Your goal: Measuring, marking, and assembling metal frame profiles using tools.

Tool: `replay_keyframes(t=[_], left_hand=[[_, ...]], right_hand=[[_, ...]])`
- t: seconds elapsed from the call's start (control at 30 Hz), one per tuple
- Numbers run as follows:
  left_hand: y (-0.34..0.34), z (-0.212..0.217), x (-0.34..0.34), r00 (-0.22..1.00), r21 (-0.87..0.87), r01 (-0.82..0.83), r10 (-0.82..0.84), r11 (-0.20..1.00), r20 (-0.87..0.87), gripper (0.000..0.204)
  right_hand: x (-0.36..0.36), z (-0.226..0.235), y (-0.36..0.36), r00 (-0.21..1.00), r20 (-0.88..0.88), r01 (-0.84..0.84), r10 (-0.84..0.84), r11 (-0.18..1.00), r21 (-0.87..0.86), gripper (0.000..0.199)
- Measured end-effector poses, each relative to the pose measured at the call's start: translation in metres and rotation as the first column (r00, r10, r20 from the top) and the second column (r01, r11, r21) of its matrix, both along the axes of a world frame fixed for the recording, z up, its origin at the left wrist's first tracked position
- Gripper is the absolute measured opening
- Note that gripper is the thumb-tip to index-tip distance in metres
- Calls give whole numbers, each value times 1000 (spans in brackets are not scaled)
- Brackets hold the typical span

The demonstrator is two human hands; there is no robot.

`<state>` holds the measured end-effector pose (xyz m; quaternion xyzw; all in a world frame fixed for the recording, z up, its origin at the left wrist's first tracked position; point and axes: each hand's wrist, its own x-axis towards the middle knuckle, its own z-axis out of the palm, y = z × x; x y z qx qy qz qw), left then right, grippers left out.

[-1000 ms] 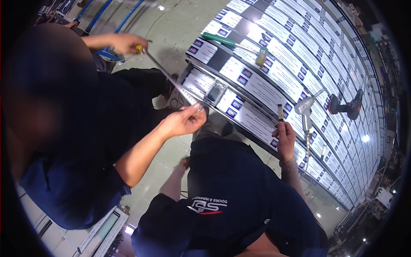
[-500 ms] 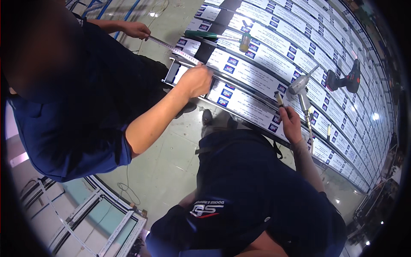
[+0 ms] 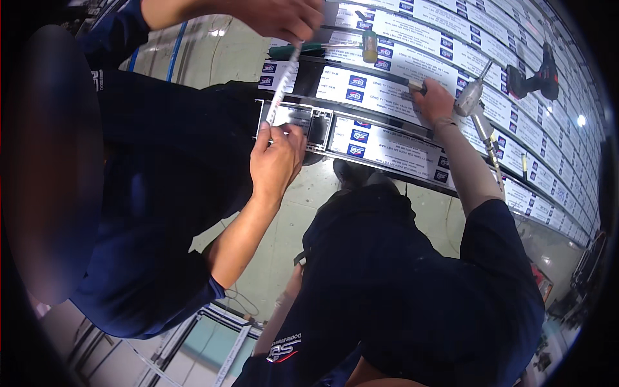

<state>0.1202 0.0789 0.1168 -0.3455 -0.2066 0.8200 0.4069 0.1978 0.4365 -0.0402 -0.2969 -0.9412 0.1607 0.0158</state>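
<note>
My right hand (image 3: 434, 103) rests over the film-covered profiles (image 3: 400, 145), closed on a short stick, pale yellow with a dark end (image 3: 416, 86); its kind is unclear. My left forearm (image 3: 285, 303) hangs beside my hip, and the fingers of that hand are hidden against dark clothing. A co-worker at my left stretches a white tape measure (image 3: 284, 84) over the profile ends. One co-worker hand (image 3: 278, 155) pinches its lower part at the near profile's open end (image 3: 320, 129); the other hand (image 3: 284, 19) is at the upper part.
A mallet with a green handle (image 3: 369, 46) lies across the far profiles. Right of my hand are an air tool (image 3: 471, 97) with a hose and a black cordless drill (image 3: 538, 77). Another yellow-and-black stick (image 3: 525, 166) lies nearer. Framed panels (image 3: 213, 348) stand lower left.
My right hand has moved away from me, further over the profiles, with the stick still in it. The co-worker's hands have shifted, and the tape now runs steeply across the profile ends.
</note>
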Motion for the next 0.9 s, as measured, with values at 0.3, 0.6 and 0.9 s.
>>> replay_keyframes(t=[0.3,0.6,0.9], left_hand=[[-47,-82,-16,845,-83,534,-535,841,10,16],[-154,-88,145,677,-706,431,-719,562,-158,31],[-200,-66,243,384,-976,117,-915,182,-124,50]], right_hand=[[0,-7,-1,998,-54,35,-33,999,41,28],[-2,3,-8,987,24,158,-161,983,89,30],[-11,2,-11,983,86,151,-160,983,107,31]])
